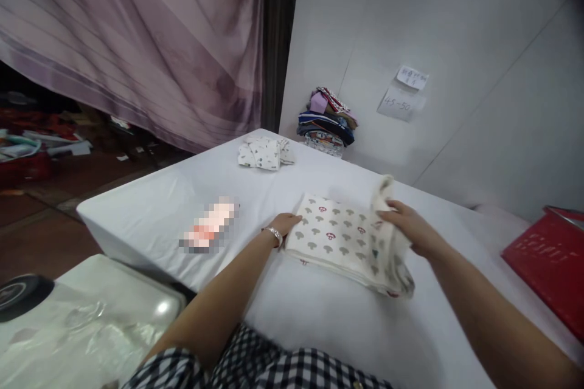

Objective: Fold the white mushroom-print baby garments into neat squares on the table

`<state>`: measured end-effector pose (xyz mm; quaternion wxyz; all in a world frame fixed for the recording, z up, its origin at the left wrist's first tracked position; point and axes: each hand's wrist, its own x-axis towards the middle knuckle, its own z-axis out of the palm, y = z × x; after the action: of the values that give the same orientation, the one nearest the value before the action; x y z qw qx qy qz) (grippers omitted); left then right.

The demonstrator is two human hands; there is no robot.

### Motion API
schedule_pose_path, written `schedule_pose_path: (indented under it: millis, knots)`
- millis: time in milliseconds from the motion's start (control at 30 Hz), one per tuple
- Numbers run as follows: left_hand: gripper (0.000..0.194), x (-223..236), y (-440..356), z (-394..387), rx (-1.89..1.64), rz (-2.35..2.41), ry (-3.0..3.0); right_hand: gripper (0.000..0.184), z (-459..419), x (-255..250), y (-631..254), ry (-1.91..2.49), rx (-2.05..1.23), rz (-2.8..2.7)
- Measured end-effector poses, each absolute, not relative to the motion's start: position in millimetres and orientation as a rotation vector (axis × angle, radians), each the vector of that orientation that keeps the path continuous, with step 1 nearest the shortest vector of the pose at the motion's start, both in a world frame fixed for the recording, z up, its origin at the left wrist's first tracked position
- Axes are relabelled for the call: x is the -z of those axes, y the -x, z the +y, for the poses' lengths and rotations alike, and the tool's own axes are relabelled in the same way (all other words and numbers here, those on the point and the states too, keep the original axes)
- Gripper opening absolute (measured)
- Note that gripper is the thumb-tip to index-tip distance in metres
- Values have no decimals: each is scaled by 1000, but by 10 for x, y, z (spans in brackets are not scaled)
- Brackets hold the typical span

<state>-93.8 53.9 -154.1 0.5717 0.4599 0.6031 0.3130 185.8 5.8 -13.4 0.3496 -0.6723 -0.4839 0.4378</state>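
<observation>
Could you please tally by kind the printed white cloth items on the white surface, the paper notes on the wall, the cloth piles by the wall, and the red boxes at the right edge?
Printed white cloth items: 2
Paper notes: 2
Cloth pile: 1
Red box: 1
Total: 6

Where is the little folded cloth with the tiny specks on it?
The speckled cloth lies at the far end of the white table, left of the stack of clothes.
</observation>
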Motion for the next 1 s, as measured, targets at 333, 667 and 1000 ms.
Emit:
schedule_pose_path:
  millis: [333, 667, 1000]
  knots:
    - [26, 1700, 1048, 571, -754, 1411, -1213, 33, 373, 1287, -403, 1734, -1147, -1599]
    - [20, 1610, 966, 527, -793, 1396, -1112, 48, 436, 905, -580, 1591, -1282, -1169]
    - [20, 1558, 950, 502, -810, 1419, -1089, 45, 439, 1230, -359, 1679, -1198, -1350]
